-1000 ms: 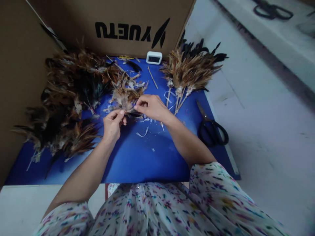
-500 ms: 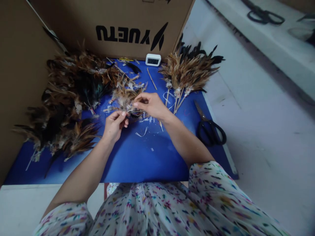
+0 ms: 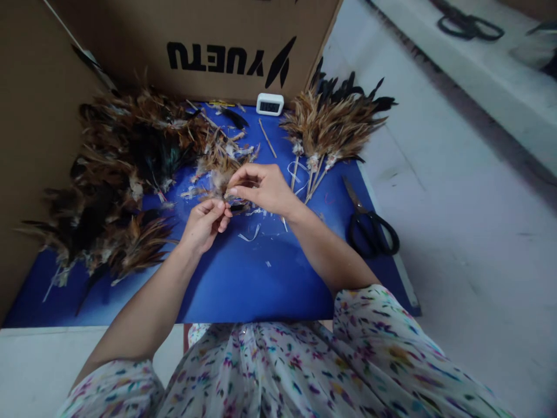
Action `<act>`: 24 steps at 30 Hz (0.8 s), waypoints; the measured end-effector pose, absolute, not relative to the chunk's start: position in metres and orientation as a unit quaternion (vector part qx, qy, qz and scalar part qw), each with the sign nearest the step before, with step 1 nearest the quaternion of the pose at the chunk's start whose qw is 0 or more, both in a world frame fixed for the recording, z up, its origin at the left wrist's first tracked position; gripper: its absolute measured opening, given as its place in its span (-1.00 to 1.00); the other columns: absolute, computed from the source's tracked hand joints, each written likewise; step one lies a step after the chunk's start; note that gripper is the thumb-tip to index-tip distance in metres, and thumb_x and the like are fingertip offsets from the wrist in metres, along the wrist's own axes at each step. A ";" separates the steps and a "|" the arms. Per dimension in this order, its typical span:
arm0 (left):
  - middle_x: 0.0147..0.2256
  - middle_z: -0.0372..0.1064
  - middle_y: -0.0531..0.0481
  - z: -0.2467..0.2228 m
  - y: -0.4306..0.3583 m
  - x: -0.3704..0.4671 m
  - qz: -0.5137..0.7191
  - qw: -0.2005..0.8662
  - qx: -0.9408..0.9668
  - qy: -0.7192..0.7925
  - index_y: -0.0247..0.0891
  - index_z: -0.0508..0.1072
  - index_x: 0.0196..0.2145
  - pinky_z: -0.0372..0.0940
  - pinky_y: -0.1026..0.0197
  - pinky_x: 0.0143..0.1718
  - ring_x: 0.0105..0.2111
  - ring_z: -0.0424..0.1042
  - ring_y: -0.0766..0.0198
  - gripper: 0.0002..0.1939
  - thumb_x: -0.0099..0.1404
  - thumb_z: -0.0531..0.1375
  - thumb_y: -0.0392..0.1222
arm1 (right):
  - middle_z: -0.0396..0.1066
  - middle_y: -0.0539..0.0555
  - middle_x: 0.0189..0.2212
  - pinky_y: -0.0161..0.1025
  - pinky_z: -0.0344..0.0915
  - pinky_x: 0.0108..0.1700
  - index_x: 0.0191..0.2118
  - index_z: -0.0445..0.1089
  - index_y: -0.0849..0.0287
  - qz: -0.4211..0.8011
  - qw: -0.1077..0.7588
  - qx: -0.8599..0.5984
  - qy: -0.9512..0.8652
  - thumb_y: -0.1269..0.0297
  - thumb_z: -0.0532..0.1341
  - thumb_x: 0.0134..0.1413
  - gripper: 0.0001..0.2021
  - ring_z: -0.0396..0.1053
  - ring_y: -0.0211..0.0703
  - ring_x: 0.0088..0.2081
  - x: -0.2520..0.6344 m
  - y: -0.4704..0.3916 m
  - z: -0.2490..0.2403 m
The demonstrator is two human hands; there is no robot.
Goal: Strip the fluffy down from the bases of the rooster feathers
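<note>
Over the blue tabletop (image 3: 256, 278), my left hand (image 3: 206, 223) is closed in a pinch, thumb on forefinger, at the lower end of a small bundle of brown feathers (image 3: 220, 181). Just right of it and slightly higher, my right hand (image 3: 265, 188) pinches what looks like a feather in the same bundle. The fingertips of both hands are close together, and the exact point of grip is partly hidden. Loose feather scraps and bits of white plastic strip (image 3: 250, 234) lie beneath and beside the hands.
Brown and black feather heaps (image 3: 117, 157) cover the left side. Feather bundles on sticks (image 3: 335, 125) lie at the back right, above black-handled scissors (image 3: 369, 229). A small white digital clock (image 3: 270, 104) stands before a cardboard box (image 3: 130, 52). More scissors (image 3: 470, 28) rest on a ledge.
My right hand has shifted slightly left, closer to my left hand's fingertips. My left hand has stayed nearly in place, still pinching.
</note>
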State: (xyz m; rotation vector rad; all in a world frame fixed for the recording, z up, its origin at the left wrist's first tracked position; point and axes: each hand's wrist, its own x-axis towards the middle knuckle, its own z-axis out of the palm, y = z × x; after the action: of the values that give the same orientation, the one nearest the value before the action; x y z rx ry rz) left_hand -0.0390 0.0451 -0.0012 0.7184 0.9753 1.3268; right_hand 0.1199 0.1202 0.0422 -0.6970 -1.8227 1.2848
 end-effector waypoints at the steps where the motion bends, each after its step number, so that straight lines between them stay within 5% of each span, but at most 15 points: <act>1: -0.61 0.38 0.05 -0.002 0.045 -0.039 0.579 0.613 0.320 0.431 -0.36 0.49 -0.52 0.08 0.41 -0.73 -0.71 0.22 0.49 -0.59 -0.10 0.50 0.01 | 0.45 -0.01 -0.45 -0.29 0.29 -0.27 -0.36 0.46 0.26 0.498 0.392 -0.272 -0.724 0.28 0.35 -0.05 -0.85 0.34 -0.30 -0.38 0.120 0.120 0.042; 24: -0.67 0.33 0.05 -0.015 0.045 -0.038 0.593 0.479 0.419 0.493 -0.32 0.53 -0.51 0.20 0.35 -0.67 -0.69 0.27 0.41 -0.66 0.12 0.39 0.04 | 0.46 -0.03 -0.45 -0.31 0.21 -0.27 -0.38 0.46 0.20 0.317 0.350 -0.291 -0.832 0.40 0.20 0.05 -0.92 0.31 -0.30 -0.40 0.117 0.111 0.041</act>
State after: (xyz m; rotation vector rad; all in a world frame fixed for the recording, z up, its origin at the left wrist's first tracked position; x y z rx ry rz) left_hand -0.0379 0.0451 -0.0153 1.0234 1.2029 1.4462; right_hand 0.1170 0.1114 0.0415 -0.7541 -2.1546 0.8221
